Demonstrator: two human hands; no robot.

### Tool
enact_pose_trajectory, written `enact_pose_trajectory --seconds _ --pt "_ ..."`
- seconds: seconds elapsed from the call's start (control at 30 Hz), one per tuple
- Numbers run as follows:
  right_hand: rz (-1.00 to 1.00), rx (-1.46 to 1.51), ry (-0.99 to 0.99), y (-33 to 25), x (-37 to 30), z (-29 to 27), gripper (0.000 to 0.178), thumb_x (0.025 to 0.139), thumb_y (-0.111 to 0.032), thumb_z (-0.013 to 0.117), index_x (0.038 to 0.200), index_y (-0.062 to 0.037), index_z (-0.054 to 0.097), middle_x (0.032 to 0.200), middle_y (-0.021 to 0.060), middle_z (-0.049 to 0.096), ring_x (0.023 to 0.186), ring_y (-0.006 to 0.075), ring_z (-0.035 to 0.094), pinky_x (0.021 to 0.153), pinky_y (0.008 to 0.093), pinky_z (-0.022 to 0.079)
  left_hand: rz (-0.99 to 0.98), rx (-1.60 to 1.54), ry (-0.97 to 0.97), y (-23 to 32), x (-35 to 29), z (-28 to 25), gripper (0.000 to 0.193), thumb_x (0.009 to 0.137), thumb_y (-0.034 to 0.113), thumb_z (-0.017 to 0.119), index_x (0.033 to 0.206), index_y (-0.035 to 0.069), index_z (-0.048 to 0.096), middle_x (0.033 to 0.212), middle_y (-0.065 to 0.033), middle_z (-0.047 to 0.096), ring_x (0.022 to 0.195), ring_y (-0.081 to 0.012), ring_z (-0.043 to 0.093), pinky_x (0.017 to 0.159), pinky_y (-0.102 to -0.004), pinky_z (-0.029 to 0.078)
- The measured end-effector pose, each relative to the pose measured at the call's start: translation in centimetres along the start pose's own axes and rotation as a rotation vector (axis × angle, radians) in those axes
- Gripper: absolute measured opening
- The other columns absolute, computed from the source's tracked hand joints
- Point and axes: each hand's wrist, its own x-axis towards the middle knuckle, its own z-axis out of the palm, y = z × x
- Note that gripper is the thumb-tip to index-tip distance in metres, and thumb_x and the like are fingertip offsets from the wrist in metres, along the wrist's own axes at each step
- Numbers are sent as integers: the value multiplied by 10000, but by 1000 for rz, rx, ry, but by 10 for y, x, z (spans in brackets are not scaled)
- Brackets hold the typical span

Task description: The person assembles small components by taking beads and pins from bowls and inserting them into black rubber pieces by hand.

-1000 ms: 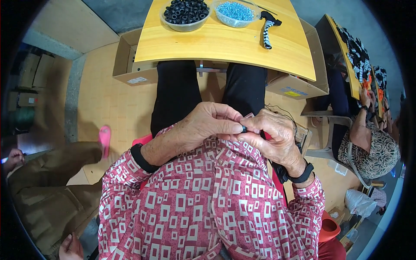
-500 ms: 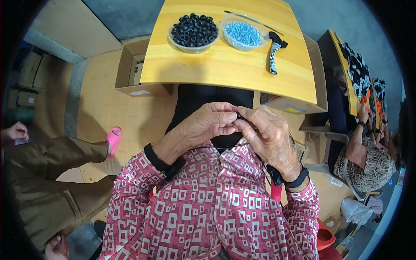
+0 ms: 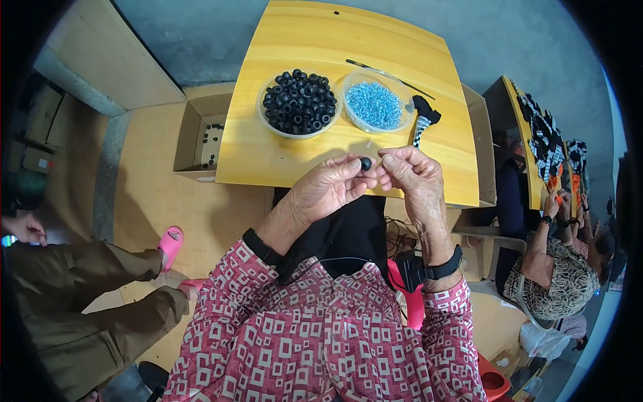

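My left hand (image 3: 329,185) pinches a small round black hollow piece (image 3: 366,163) between thumb and fingers, over the table's near edge. Close beside it, my right hand (image 3: 414,173) has thumb and forefinger pressed together; anything between them is too small to make out. Beyond my left hand stands a clear round tub (image 3: 299,136) heaped with similar black pieces (image 3: 299,102). To its right, a second clear tub (image 3: 378,128) holds many small shiny blue pieces (image 3: 375,104). Right of that lies a black piece with a black-and-white striped tail (image 3: 421,122).
A thin dark rod (image 3: 390,79) lies behind the blue pieces on the yellow wooden table (image 3: 261,164). An open cardboard box (image 3: 189,144) with several black bits stands left of it. At left sits a person in brown trousers (image 3: 100,295); at right people work at another table.
Both hands have moved forward from above my lap to the table's near edge. The fingertips have drawn slightly apart, and the black piece in my left hand shows more plainly.
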Motion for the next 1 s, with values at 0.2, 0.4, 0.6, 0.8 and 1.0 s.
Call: enact_pose_trajectory --seconds 0.2,0.4,0.6,0.8,1.0 --pt "160 329 -22 9 6 -11 209 929 -150 591 1035 27 626 840 112 693 681 116 650 617 218 540 34 -35 70 -2 0 6 172 936 150 568 1068 60 629 1042 -82 659 907 -149 645 787 -246 533" --pt "255 537 -72 20 8 -18 220 945 -157 564 1052 30 608 879 142 694 702 136 666 620 219 556 52 -7 167 -7 -3 10 189 930 161 582 1099 75 592 1056 -104 642 919 -157 634 794 -236 528" --pt "270 581 -75 26 9 -18 216 943 -159 566 1039 29 611 892 149 691 704 145 670 638 229 569 64 -2 253 -11 -6 14 142 920 152 603 1049 94 595 1098 -109 632 942 -158 623 802 -227 522" --pt "216 467 -9 24 6 -10 159 919 -105 595 1015 19 623 888 148 691 707 146 668 643 236 564 102 -5 236 -15 -9 14 143 925 112 585 1063 78 597 1084 -101 638 953 -167 636 806 -228 522" --pt "91 329 30 15 -1 -8 137 896 -65 616 1011 9 621 888 139 693 719 144 662 657 245 558 336 662 264 -14 -14 30 166 866 7 624 1031 4 624 1019 -80 657 922 -133 638 817 -232 505"
